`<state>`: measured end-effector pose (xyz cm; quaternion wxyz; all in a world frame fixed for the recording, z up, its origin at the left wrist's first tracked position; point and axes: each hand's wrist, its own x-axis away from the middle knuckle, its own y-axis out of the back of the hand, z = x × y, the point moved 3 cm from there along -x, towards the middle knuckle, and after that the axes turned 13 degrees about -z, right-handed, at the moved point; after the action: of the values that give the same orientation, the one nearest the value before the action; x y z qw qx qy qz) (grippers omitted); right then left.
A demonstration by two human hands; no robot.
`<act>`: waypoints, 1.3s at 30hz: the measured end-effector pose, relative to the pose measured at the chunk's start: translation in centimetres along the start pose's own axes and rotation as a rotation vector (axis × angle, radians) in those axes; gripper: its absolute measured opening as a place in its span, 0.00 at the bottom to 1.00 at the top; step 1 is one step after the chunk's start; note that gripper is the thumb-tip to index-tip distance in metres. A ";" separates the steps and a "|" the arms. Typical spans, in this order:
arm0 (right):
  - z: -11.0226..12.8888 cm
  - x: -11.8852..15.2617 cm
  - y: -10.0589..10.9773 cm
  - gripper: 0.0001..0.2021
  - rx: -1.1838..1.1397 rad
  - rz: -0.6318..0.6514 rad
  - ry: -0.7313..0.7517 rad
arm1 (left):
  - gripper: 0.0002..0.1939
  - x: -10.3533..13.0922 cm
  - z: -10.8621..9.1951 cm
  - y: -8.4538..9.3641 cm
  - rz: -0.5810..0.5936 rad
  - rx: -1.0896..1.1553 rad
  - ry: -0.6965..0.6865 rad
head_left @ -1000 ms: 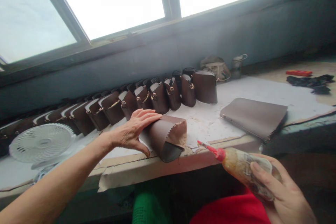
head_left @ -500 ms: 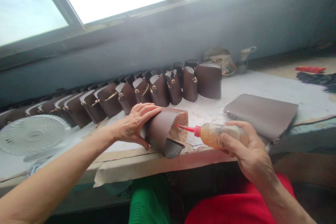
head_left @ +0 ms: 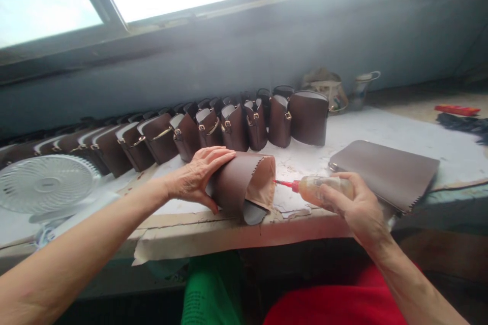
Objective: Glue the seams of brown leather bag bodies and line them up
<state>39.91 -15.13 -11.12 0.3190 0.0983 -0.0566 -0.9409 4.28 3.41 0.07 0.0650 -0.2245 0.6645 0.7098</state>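
Observation:
My left hand (head_left: 200,177) grips the far end of a brown leather bag piece (head_left: 238,175) that lies curved on its side near the table's front edge. Its zigzag-cut opening faces right and shows a tan lining. In my right hand (head_left: 360,205) is a glue bottle (head_left: 318,190) with a red nozzle, held almost level. The nozzle tip points at the lining's right edge; whether it touches, I cannot tell. Just right of the bottle, a flat brown bag piece (head_left: 385,170) with a zigzag edge rests on the table.
Several brown bags (head_left: 232,127) with metal buckles stand in a row along the wall. A white fan (head_left: 48,183) is at the left. A clear jug (head_left: 362,89) stands at the back, and a red packet (head_left: 457,109) lies far right. Paper covers the table (head_left: 412,122).
My right hand has drawn the glue bottle back to the right, so its nozzle has come out of the bag's opening. The left hand still holds the piece, whose opening looks a little wider.

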 end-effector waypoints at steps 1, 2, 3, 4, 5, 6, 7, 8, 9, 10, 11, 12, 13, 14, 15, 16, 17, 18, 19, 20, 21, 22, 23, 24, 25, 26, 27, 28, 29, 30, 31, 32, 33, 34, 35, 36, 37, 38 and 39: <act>0.1 0.1 0.2 0.28 0.019 0.014 -0.003 | 0.78 0.0 0.0 0.0 0.003 0.001 -0.002; 0.2 0.1 0.3 0.27 0.032 0.034 -0.006 | 0.78 0.0 -0.1 0.0 0.008 0.002 -0.004; 0.3 0.2 0.4 0.26 0.038 0.062 -0.008 | 0.78 0.1 -0.1 0.0 0.014 0.001 -0.006; 0.4 0.2 0.5 0.25 0.039 0.095 -0.010 | 0.79 0.1 -0.1 0.0 0.021 -0.001 -0.007; 0.5 0.3 0.6 0.25 0.037 0.128 -0.009 | 0.79 0.2 -0.1 0.0 0.027 -0.003 -0.005; 0.5 0.3 0.7 0.25 0.038 0.158 -0.004 | 0.79 0.2 -0.1 -0.1 0.033 -0.006 -0.002; 0.6 0.3 0.8 0.25 0.046 0.181 0.005 | 0.78 0.3 -0.1 -0.2 0.037 -0.009 0.004; 0.5 0.2 0.8 0.25 0.061 0.198 0.014 | 0.78 0.3 -0.2 -0.2 0.039 -0.011 0.009; 0.5 0.2 0.8 0.25 0.079 0.215 0.025 | 0.78 0.3 -0.2 -0.3 0.041 -0.012 0.012; 0.4 0.1 0.8 0.25 0.095 0.231 0.034 | 0.78 0.2 -0.3 -0.3 0.044 -0.013 0.012; 0.4 0.1 0.8 0.25 0.107 0.246 0.042 | 0.78 0.2 -0.5 -0.3 0.053 -0.014 0.011; 0.3 0.1 0.7 0.25 0.118 0.256 0.052 | 0.77 0.2 -0.6 -0.3 0.063 -0.018 0.009; 0.3 0.2 0.7 0.25 0.128 0.263 0.062 | 0.77 0.2 -0.8 -0.4 0.073 -0.023 0.007; 0.3 0.4 0.7 0.25 0.138 0.262 0.073 | 0.76 0.2 -0.9 -0.4 0.081 -0.030 0.006; 0.4 0.7 0.7 0.24 0.145 0.261 0.080 | 0.76 0.3 -1.1 -0.4 0.087 -0.039 0.004; 0.5 1.0 0.8 0.24 0.146 0.264 0.080 | 0.75 0.4 -1.2 -0.5 0.088 -0.048 0.003; 0.5 1.3 0.8 0.24 0.138 0.275 0.071 | 0.75 0.5 -1.3 -0.6 0.086 -0.055 0.001; 0.6 1.6 0.8 0.24 0.122 0.291 0.053 | 0.75 0.6 -1.4 -0.6 0.084 -0.061 -0.003; 0.7 1.9 0.8 0.24 0.102 0.303 0.034 | 0.75 0.8 -1.5 -0.7 0.083 -0.065 -0.006; 0.7 2.1 0.8 0.24 0.083 0.305 0.020 | 0.75 0.9 -1.5 -0.8 0.081 -0.069 -0.007; 0.8 2.2 0.8 0.24 0.071 0.295 0.018 | 0.75 1.0 -1.5 -0.8 0.076 -0.071 -0.008; 0.9 2.2 0.7 0.23 0.072 0.267 0.033 | 0.74 1.1 -1.6 -0.8 0.071 -0.073 -0.007; 1.0 2.1 0.7 0.23 0.087 0.230 0.061 | 0.74 1.2 -1.6 -0.8 0.067 -0.075 -0.005; 1.1 2.0 0.7 0.22 0.111 0.193 0.096 | 0.73 1.3 -1.7 -0.8 0.065 -0.077 -0.001; 1.2 2.0 0.7 0.21 0.137 0.166 0.129 | 0.73 1.4 -1.7 -0.7 0.064 -0.079 0.003; 1.2 2.1 0.6 0.21 0.156 0.156 0.146 | 0.72 1.5 -1.8 -0.7 0.061 -0.081 0.007; 1.3 2.3 0.6 0.21 0.159 0.163 0.142 | 0.71 1.6 -1.8 -0.7 0.056 -0.082 0.009; 1.3 2.5 0.6 0.20 0.146 0.185 0.123 | 0.71 1.7 -1.9 -0.6 0.048 -0.084 0.010; 1.3 2.8 0.6 0.20 0.123 0.213 0.097 | 0.70 1.8 -2.0 -0.6 0.037 -0.084 0.007; 1.2 3.1 0.6 0.20 0.097 0.238 0.074 | 0.70 1.9 -2.1 -0.7 0.026 -0.085 0.002; 1.1 3.2 0.6 0.20 0.077 0.252 0.057 | 0.70 2.1 -2.2 -0.7 0.015 -0.087 -0.006; 1.0 3.3 0.7 0.21 0.064 0.253 0.044 | 0.69 2.2 -2.3 -0.8 0.007 -0.091 -0.013; 0.8 3.3 0.7 0.22 0.060 0.244 0.033 | 0.69 2.4 -2.4 -0.9 -0.001 -0.099 -0.020; 0.5 3.2 0.7 0.23 0.066 0.227 0.022 | 0.68 2.6 -2.5 -0.9 -0.008 -0.108 -0.024; 0.2 3.0 0.6 0.24 0.079 0.208 0.018 | 0.68 2.7 -2.5 -1.0 -0.016 -0.118 -0.029; 0.0 2.9 0.6 0.26 0.094 0.194 0.023 | 0.67 2.9 -2.6 -1.1 -0.024 -0.126 -0.033; -0.1 2.8 0.5 0.26 0.108 0.185 0.039 | 0.66 3.1 -2.7 -1.2 -0.032 -0.133 -0.036; -0.2 3.0 0.4 0.26 0.118 0.184 0.062 | 0.66 3.2 -2.7 -1.2 -0.040 -0.139 -0.040; -0.1 3.3 0.3 0.24 0.118 0.190 0.083 | 0.65 3.4 -2.8 -1.3 -0.048 -0.143 -0.045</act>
<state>37.60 -17.39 -11.63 0.4025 0.1500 -0.1076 -0.8966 2.37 0.15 -2.56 0.0807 -0.2286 0.6048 0.7585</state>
